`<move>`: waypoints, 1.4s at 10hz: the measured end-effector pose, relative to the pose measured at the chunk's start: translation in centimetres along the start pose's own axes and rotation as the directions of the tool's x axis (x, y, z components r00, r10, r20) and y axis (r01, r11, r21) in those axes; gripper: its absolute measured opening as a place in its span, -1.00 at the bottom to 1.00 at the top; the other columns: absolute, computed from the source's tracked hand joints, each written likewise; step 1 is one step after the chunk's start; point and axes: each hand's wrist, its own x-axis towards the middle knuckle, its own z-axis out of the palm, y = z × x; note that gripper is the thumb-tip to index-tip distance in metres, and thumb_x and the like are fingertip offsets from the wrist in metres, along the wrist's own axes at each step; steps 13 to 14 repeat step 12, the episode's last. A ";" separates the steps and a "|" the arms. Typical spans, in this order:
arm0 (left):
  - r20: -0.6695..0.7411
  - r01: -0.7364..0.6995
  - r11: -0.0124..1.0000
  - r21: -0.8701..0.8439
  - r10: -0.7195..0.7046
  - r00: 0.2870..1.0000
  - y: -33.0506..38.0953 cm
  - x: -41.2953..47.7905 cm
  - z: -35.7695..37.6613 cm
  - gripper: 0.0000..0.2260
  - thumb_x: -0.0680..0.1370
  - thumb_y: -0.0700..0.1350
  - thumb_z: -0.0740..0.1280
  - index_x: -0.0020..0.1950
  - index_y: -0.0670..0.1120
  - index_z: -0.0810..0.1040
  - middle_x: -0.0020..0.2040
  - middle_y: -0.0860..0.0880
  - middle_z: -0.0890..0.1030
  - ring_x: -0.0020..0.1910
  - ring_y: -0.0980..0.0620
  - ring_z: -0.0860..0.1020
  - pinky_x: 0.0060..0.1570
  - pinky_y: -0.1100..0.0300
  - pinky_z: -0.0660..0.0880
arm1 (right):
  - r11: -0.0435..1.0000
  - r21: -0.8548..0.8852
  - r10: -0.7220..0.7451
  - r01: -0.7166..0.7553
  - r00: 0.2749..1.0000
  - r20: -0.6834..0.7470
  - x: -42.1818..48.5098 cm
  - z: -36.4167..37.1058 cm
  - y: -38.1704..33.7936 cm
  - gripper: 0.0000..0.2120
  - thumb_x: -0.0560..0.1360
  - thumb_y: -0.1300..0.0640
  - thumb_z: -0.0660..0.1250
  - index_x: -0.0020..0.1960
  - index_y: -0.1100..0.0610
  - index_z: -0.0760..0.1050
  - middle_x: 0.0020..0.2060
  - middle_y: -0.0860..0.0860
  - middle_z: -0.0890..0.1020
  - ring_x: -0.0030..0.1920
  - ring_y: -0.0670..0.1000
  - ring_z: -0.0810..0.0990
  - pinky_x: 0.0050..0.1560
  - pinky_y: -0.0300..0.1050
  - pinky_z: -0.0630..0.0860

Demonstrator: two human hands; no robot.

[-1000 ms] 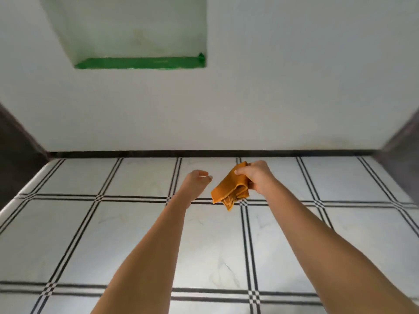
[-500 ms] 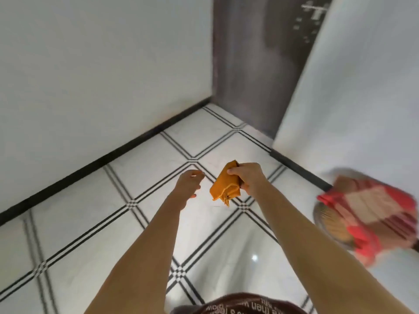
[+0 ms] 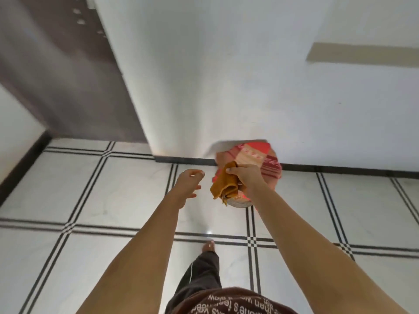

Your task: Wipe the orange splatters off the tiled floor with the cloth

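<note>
Standing on the tiled floor (image 3: 127, 189) with both bare arms stretched forward, the person holds the orange cloth (image 3: 224, 185) bunched in the clenched grip of the right hand (image 3: 246, 177), the fabric hanging up in the air well above the white tiles with their black double lines. Just beside it the left hand (image 3: 187, 183) is empty, its grip released and fingers loosely curled, while a red striped fabric bundle (image 3: 260, 162) sits on a round object against the white wall (image 3: 226, 75) behind the cloth, and one bare foot (image 3: 209, 246) shows below.
</note>
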 end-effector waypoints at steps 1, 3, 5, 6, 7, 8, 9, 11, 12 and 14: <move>0.108 0.011 0.999 0.040 -0.015 0.994 4.0 6.4 3.8 -0.81 0.57 -0.01 0.23 0.15 -0.02 0.44 0.06 -0.02 0.53 -0.01 0.00 0.53 -0.05 0.08 0.44 | 0.999 0.038 0.019 -0.015 0.994 -0.111 5.5 -2.8 -3.4 -0.74 0.41 0.37 0.39 0.09 0.32 0.50 -0.16 0.15 0.55 -0.19 0.12 0.54 0.09 0.17 0.54; 0.200 0.077 0.990 0.117 -0.099 0.975 8.9 17.7 9.8 -0.78 0.59 -0.07 0.20 0.22 -0.08 0.44 0.17 -0.11 0.51 0.09 -0.09 0.51 -0.06 0.09 0.49 | 0.993 0.107 0.072 -0.045 0.960 -0.269 16.2 -6.8 -7.6 -0.71 0.44 0.33 0.38 0.15 0.26 0.48 -0.07 0.12 0.56 0.00 0.19 0.56 0.10 0.12 0.54; 0.206 0.213 0.972 0.101 -0.230 0.951 9.2 29.3 15.7 -0.75 0.57 -0.11 0.20 0.23 -0.12 0.45 0.10 -0.09 0.53 0.03 -0.09 0.54 0.12 -0.03 0.47 | 0.966 0.241 0.165 -0.088 0.933 -0.321 29.6 -8.3 -7.0 -0.69 0.49 0.31 0.34 0.22 0.21 0.45 -0.04 0.06 0.53 0.04 0.13 0.54 0.09 0.06 0.56; 0.153 0.244 0.968 0.061 -0.251 0.956 8.0 35.1 18.6 -0.77 0.59 -0.06 0.19 0.20 -0.09 0.46 0.06 -0.04 0.55 0.04 -0.04 0.55 0.05 0.01 0.50 | 0.919 0.375 0.248 -0.125 0.921 -0.300 36.4 -8.8 -4.7 -0.63 0.48 0.32 0.34 0.28 0.19 0.42 0.09 0.08 0.53 0.12 0.16 0.53 0.12 0.13 0.54; 0.113 0.323 0.946 0.011 -0.323 0.940 4.4 41.0 22.0 -0.76 0.58 -0.04 0.20 0.22 -0.06 0.45 0.07 -0.01 0.57 0.05 -0.01 0.54 0.00 0.05 0.50 | 0.882 0.435 0.336 -0.181 0.889 -0.311 43.2 -9.9 -0.1 -0.64 0.50 0.27 0.33 0.29 0.16 0.41 0.11 0.05 0.52 0.11 0.14 0.53 0.12 0.11 0.55; 0.105 0.439 0.898 -0.024 -0.434 0.895 -1.6 45.7 25.1 -0.77 0.58 -0.05 0.22 0.21 -0.05 0.45 0.05 -0.02 0.56 0.04 0.00 0.53 -0.01 0.06 0.51 | 0.817 0.477 0.507 -0.325 0.797 -0.327 48.9 -11.5 7.1 -0.67 0.55 0.27 0.26 0.30 0.16 0.38 0.07 0.04 0.50 0.12 0.17 0.53 0.14 0.16 0.53; 0.077 0.562 0.824 -0.069 -0.558 0.826 -7.6 47.9 27.4 -0.88 0.57 -0.06 0.21 0.06 -0.04 0.48 0.07 -0.06 0.52 0.07 -0.07 0.50 -0.01 0.05 0.50 | 0.757 0.475 0.624 -0.448 0.710 -0.326 52.7 -12.4 13.7 -0.71 0.55 0.27 0.26 0.26 0.15 0.44 0.00 0.08 0.55 0.01 0.19 0.58 0.07 0.16 0.56; 0.052 0.659 0.740 -0.137 -0.659 0.751 -12.0 47.7 29.9 -0.78 0.59 -0.03 0.20 0.19 -0.07 0.42 0.03 -0.03 0.51 0.09 -0.06 0.49 0.05 0.04 0.47 | 0.790 0.396 0.603 -0.468 0.710 -0.364 53.7 -14.8 19.2 -0.74 0.46 0.18 0.34 0.14 0.07 0.45 -0.04 0.12 0.56 -0.02 0.16 0.59 0.05 0.12 0.56; 0.035 0.670 0.719 -0.184 -0.676 0.736 -10.1 45.8 29.8 -0.68 0.59 -0.04 0.19 0.31 -0.11 0.38 0.16 -0.07 0.49 0.12 -0.07 0.48 0.07 0.03 0.46 | 0.802 0.364 0.594 -0.473 0.687 -0.417 52.3 -15.7 19.2 -0.43 0.28 0.07 0.41 0.27 -0.11 0.39 0.06 0.00 0.56 0.01 0.10 0.57 -0.01 0.03 0.55; 0.035 0.670 0.719 -0.184 -0.676 0.736 -10.1 45.8 29.8 -0.68 0.59 -0.04 0.19 0.31 -0.11 0.38 0.16 -0.07 0.49 0.12 -0.07 0.48 0.07 0.03 0.46 | 0.802 0.364 0.594 -0.473 0.687 -0.417 52.3 -15.7 19.2 -0.43 0.28 0.07 0.41 0.27 -0.11 0.39 0.06 0.00 0.56 0.01 0.10 0.57 -0.01 0.03 0.55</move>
